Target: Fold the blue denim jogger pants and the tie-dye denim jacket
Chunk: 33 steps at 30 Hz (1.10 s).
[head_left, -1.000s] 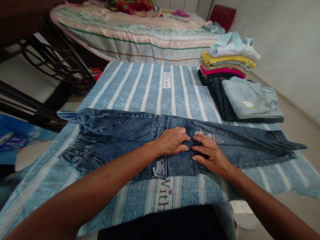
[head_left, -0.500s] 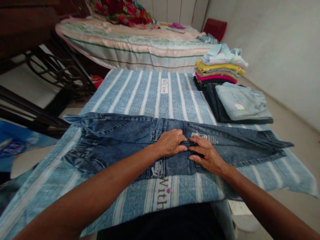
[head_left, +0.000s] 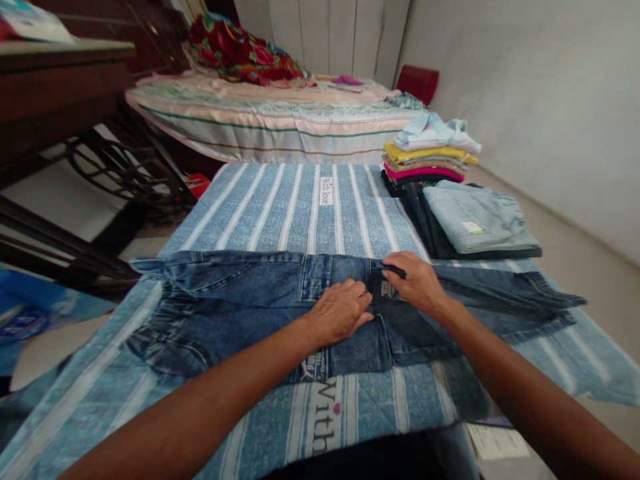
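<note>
A pair of dark blue jeans (head_left: 265, 280) lies lengthwise across the striped cloth, its elastic waist to the left and leg ends to the right. My left hand (head_left: 343, 308) rests on the middle of the jeans, beside a seam, fingers together and lying on the denim with the thumb apart. Farther up and to the right, my right hand (head_left: 415, 280) is closed on a dark fold at the far edge of the jeans, partly covering a pale print. Another white print shows near the jeans' front edge.
A blue-and-white striped cloth (head_left: 255, 213) covers the surface. At the right stand a stack of folded clothes (head_left: 430, 157) and folded light jeans (head_left: 475, 213). Behind is a bed (head_left: 280, 120); a dark wooden sewing-machine table (head_left: 65, 67) stands at the left.
My right hand has moved away from me to the jeans' far edge and closed on a fold there. My left hand stays near the middle. The camera view has tilted up slightly.
</note>
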Tool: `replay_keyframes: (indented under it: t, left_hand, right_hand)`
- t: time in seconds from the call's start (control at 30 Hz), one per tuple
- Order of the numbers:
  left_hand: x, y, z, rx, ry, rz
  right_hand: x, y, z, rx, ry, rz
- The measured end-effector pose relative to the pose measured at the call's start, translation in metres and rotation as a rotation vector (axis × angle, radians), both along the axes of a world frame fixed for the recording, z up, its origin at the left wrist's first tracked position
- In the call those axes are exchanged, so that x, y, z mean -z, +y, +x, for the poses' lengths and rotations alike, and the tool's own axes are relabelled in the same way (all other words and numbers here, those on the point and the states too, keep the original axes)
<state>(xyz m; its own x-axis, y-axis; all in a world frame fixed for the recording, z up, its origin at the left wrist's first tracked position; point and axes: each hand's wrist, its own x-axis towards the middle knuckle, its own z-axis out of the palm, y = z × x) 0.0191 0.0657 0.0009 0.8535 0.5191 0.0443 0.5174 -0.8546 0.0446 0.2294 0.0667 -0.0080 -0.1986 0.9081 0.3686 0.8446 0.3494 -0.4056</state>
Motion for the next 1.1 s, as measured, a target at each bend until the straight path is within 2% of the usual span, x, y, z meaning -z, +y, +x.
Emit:
replay_keyframes:
  t: [0.13,0.27,0.53,0.7,0.9,1.1]
  left_hand:
    - [-0.003,-0.007,0.003,-0.014,0.037,0.028]
    - [-0.004,-0.010,0.006,-0.029,0.048,0.038]
    - [-0.007,-0.013,0.007,-0.039,0.055,0.021]
    - [-0.007,-0.015,0.007,-0.045,0.047,0.047]
    - [-0.007,-0.017,0.010,-0.050,0.053,0.045]
    - [-0.003,-0.017,0.008,-0.063,0.034,0.040]
  right_hand:
    - [-0.006,0.034,-0.009,-0.003,-0.122,-0.147]
    - [-0.009,0.047,-0.021,-0.022,-0.200,-0.259]
    - [-0.024,0.049,-0.027,0.031,-0.260,-0.367]
    - [-0.025,0.049,-0.029,0.065,-0.264,-0.422]
    - [-0.025,0.058,-0.028,0.017,-0.251,-0.484]
    - [-0.030,0.055,-0.028,-0.055,-0.170,-0.457]
